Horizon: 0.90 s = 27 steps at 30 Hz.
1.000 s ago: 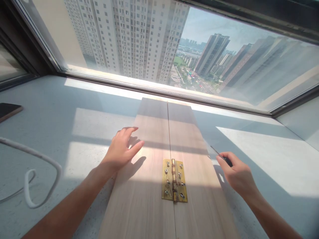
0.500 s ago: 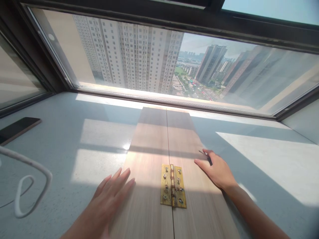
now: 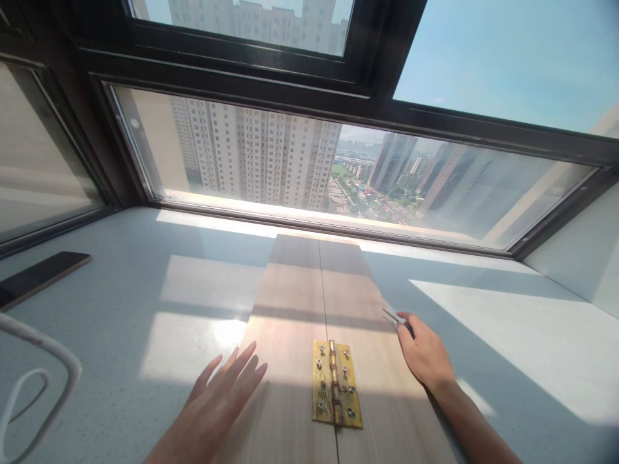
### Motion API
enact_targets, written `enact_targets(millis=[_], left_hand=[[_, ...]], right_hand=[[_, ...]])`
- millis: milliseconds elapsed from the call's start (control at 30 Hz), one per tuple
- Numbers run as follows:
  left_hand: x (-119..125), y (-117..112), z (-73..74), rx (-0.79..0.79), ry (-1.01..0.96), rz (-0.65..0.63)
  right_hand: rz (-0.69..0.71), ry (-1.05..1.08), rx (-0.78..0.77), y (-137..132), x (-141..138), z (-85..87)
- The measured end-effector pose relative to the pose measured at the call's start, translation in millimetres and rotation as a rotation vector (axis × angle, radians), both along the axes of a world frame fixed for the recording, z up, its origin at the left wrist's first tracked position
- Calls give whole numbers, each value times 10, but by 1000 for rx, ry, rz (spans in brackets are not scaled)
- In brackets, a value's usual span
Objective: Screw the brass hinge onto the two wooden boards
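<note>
Left hand (image 3: 220, 396) lay flat and spread, grip released, at the left edge of the wooden boards (image 3: 300, 335), right hand (image 3: 425, 354) clenched a thin screwdriver (image 3: 394, 317) at their right edge, brass hinge (image 3: 336, 385) screwed across the seam between the hands, boards flat on the grey bench (image 3: 145, 303), dark phone (image 3: 39, 274) far left

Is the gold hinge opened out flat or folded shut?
Opened flat. The brass hinge has both leaves spread, one on each wooden board, pin along the seam between them.

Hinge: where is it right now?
Head view, low centre: the brass hinge lies flat across the seam of the two boards, between the left hand and the right hand.
</note>
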<state>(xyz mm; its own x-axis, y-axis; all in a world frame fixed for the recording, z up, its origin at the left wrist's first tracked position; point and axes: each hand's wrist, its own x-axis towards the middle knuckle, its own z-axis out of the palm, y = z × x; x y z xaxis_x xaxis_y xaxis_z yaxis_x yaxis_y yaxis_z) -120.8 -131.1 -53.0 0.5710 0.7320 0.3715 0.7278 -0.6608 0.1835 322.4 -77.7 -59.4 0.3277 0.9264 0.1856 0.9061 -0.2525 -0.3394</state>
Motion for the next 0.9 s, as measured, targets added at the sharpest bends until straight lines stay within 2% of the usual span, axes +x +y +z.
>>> enact_targets(millis=[133,267,300,367,400,533,600,667,900], left_hand=[[-9,-16,-9,8,-36,5],[-61,-22,43,-31,-118,34],[-65,-7,67,-42,-135,49],[-50,54,123,-83,-119,-16],[-32,103,152,-99,-134,-9],[55,370,236,-126,-195,171],[64,480,246,-119,-207,264],[43,527,241,-130,-204,301],[-4,400,238,-229,-184,199]], right_hand=[[-167,-17,3,-75,181,-30],[-229,-50,25,-178,238,-45],[-227,-58,37,-205,212,-47],[-219,-71,67,-258,120,-42],[-224,-76,85,-286,61,-32],[-259,-94,150,-427,-179,75],[-227,-103,154,-508,-278,149],[-185,-104,143,-578,-362,213],[-142,13,-12,-654,-596,307]])
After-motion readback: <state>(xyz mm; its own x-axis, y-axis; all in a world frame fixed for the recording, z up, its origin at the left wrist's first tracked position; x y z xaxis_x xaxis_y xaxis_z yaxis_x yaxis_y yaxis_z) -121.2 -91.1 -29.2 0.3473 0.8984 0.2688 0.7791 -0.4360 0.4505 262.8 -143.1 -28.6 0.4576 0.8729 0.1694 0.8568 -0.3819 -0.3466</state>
